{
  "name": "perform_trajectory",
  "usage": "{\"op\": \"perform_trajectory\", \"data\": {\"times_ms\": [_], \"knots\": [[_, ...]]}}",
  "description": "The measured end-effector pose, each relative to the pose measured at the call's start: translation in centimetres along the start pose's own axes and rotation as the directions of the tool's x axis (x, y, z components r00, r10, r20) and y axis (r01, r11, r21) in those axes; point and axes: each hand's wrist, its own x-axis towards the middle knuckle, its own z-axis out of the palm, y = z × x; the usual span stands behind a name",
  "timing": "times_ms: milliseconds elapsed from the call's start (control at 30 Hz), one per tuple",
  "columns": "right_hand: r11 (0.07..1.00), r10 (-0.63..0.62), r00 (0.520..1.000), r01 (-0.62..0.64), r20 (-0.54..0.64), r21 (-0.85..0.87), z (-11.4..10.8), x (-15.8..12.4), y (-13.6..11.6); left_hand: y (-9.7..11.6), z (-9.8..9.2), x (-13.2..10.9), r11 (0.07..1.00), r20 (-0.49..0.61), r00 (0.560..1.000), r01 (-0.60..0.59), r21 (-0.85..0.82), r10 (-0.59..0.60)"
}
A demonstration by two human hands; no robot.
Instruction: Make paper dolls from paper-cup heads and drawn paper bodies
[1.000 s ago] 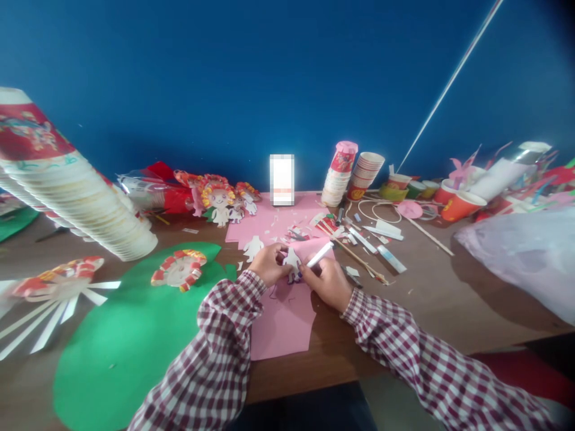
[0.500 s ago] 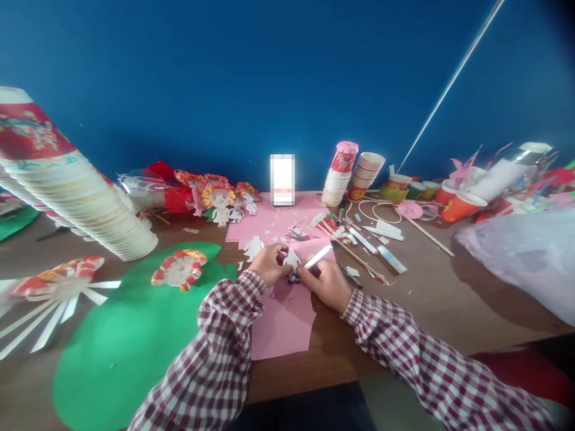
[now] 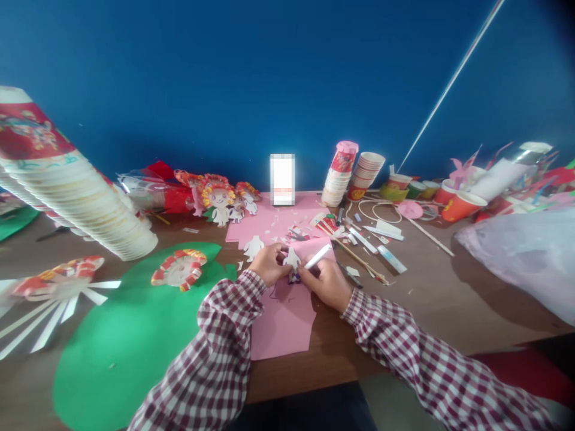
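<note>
Between my two hands is a small white paper doll cutout [image 3: 292, 258], with dark marks at its lower end. My left hand [image 3: 271, 264] pinches its left edge. A white pen [image 3: 318, 257] is gripped in my right hand [image 3: 327, 279], slanting up to the right; its tip is hidden by my fingers near the cutout. Under both hands lies a sheet of pink paper [image 3: 285, 329] with a few dark drawn lines on it. Another plain white doll cutout [image 3: 254, 248] rests just beyond my left hand.
A green paper leaf [image 3: 112, 341] lies at the left, beside a tall leaning stack of paper cups [image 3: 90, 185]. Finished paper dolls [image 3: 219, 203] stand at the back. More cup stacks [image 3: 340, 176], sticks [image 3: 359, 257] and paper scraps are to the right, near a translucent plastic bag [image 3: 525, 257].
The doll cutout has shifted very slightly between my fingers, showing a little more of its white body. Both hands stay almost in the same place.
</note>
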Motion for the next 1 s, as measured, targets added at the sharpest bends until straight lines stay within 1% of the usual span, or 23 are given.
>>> {"op": "perform_trajectory", "data": {"times_ms": [100, 267, 400, 533, 600, 833, 1000], "knots": [[1.0, 0.006, 1.0, -0.006, -0.007, 0.022, 0.0, 0.0, 0.0, -0.2, 0.0, 0.1, 1.0, -0.002, 1.0, -0.004, -0.001, 0.004], [0.999, -0.017, 1.0, 0.017, 0.005, 0.05, 0.0, 0.0, 0.2, -0.4, 0.0, 0.2, 1.0, -0.004, 1.0, -0.003, -0.007, 0.003], [0.998, -0.001, 1.0, 0.001, 0.006, 0.069, 0.0, 0.0, 0.0, -0.3, 0.1, 0.1, 1.0, -0.006, 1.0, 0.005, -0.01, -0.005], [0.963, 0.078, 0.993, -0.052, -0.089, 0.265, -0.1, 0.2, 0.0, 0.0, 0.0, 0.1, 1.0, 0.012, 1.0, 0.005, -0.025, -0.005], [0.934, 0.123, 0.986, -0.078, -0.11, 0.349, -0.2, 0.3, 0.2, 0.1, -0.1, 0.1, 0.999, 0.021, 1.0, 0.005, -0.035, -0.004], [0.853, 0.241, 0.96, -0.139, -0.143, 0.504, -0.7, 0.5, 0.9, 0.5, -0.7, 0.0, 0.997, 0.004, 0.999, 0.034, -0.066, -0.034], [0.805, 0.265, 0.946, -0.11, -0.187, 0.583, -1.5, 0.8, 1.3, 0.6, -0.9, 0.1, 0.991, 0.027, 0.998, 0.051, -0.124, -0.048]]}}
